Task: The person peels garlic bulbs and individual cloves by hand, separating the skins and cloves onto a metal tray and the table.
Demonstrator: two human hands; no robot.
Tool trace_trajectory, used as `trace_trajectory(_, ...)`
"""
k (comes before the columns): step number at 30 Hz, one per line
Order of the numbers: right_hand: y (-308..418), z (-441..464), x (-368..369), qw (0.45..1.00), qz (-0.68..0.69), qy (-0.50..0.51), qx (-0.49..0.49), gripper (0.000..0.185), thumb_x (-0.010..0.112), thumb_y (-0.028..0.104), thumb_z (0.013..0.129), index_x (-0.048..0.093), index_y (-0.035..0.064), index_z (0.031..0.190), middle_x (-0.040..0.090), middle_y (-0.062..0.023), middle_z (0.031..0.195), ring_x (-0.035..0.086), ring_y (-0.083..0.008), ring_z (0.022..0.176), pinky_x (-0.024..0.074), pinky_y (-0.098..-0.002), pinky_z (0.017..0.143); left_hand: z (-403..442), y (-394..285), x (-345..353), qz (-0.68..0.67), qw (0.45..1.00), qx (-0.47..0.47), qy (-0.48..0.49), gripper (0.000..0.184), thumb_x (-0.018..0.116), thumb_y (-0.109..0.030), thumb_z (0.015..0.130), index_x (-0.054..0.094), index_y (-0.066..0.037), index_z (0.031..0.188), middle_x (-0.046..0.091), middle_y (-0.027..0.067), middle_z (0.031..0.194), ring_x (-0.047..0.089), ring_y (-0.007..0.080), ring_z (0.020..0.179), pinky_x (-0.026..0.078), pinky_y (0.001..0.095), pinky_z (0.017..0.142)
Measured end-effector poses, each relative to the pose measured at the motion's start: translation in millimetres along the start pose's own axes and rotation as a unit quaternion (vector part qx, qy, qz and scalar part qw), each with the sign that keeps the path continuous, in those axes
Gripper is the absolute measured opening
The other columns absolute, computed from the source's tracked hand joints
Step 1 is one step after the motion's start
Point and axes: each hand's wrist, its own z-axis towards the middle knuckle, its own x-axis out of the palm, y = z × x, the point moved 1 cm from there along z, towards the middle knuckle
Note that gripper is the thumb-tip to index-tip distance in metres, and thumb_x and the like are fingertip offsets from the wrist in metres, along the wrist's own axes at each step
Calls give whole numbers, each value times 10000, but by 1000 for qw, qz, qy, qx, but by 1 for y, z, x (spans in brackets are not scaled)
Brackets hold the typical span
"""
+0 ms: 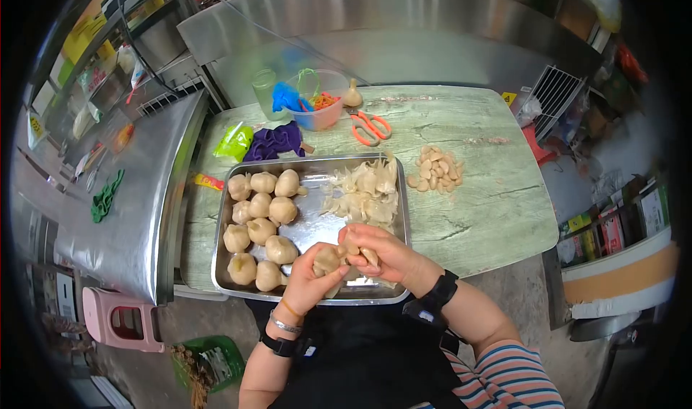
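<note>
Left hand (pixel 304 285) is pinching a garlic bulb (pixel 326 260) over the tray's (pixel 308 218) near side, and right hand (pixel 391 253) is pinching a garlic piece (pixel 369 257) just right of it, bulb's long axis staying unclear.
</note>
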Motion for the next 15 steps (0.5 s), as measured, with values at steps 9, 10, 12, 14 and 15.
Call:
trace_trajectory(9, 6, -5, 15, 997, -37, -59, -23, 279, 475, 136, 897, 466, 33, 1157, 488, -52, 612, 354, -49, 417, 283, -161, 374, -1, 4, -1, -106, 994, -28, -29, 244, 701, -79, 801, 570, -43, 1003, 598, -16, 912, 543, 54, 827, 459, 218, 736)
trace_trajectory(10, 5, -3, 12, 998, -37, -56, -21, 279, 475, 136, 897, 466, 33, 1157, 488, -52, 612, 354, -49, 417, 283, -161, 374, -1, 4, -1, -106, 994, -27, -32, 244, 701, -79, 801, 570, -43, 1003, 598, -16, 912, 543, 54, 827, 459, 218, 736)
trace_trajectory(12, 1, -3, 4, 995, -66, -68, -43, 380, 509, 207, 904, 439, 29, 1232, 498, -55, 669, 355, -38, 427, 244, -166, 375, -1, 6, -1, -126, 990, -45, -47, 251, 690, -63, 808, 563, -50, 1024, 603, -10, 930, 555, 61, 839, 466, 221, 749)
trace_trajectory(14, 2, -3, 4, 997, -52, -24, -42, 350, 495, 180, 915, 442, 30, 1226, 509, -62, 673, 359, -38, 428, 264, -154, 390, -2, 6, -2, -147, 987, -44, -40, 251, 688, -59, 808, 562, -50, 1024, 604, -7, 934, 559, 63, 843, 467, 220, 751)
trace_trajectory(15, 3, -4, 5, 998, -37, 18, -43, 321, 481, 154, 926, 444, 30, 1221, 519, -69, 676, 363, -37, 429, 285, -142, 405, -2, 6, -2, -168, 984, -44, -32, 250, 687, -55, 808, 561, -50, 1025, 606, -4, 939, 563, 65, 847, 468, 220, 754)
